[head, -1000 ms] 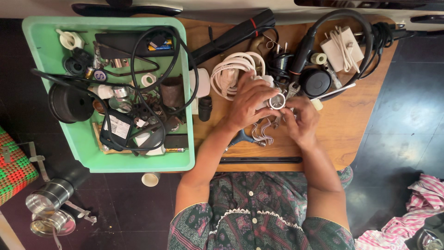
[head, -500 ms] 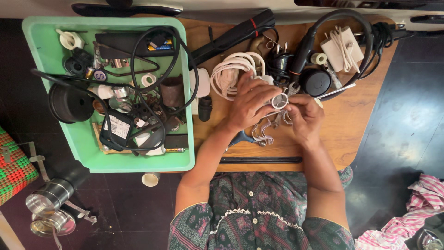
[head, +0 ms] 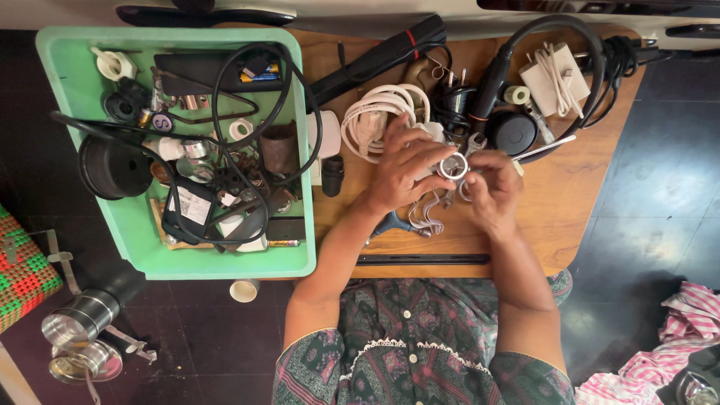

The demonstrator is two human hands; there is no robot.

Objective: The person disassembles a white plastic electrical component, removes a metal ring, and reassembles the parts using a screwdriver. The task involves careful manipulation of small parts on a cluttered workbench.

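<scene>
We've got both forearms reaching up from the bottom of the head view, elbows out, meeting over the middle of the wooden table [head: 570, 202]. Our left hand [head: 401, 171] is curled, fingers wrapped around a small white ring-shaped part [head: 453, 166], pinching it at the rim. Our right hand [head: 489, 184] is half closed right beside it, fingertips touching the ring and a thin white cord [head: 426, 214] that dangles under both hands. So the ring sits between the two hands, just above the table centre.

Behind the hands lies a coil of white cable [head: 375, 112], plus a black round puck [head: 513, 133] and a white charger block [head: 553, 73]. A mint green tray [head: 71, 82] full of cables and odds sits to the left. Dark floor all round.
</scene>
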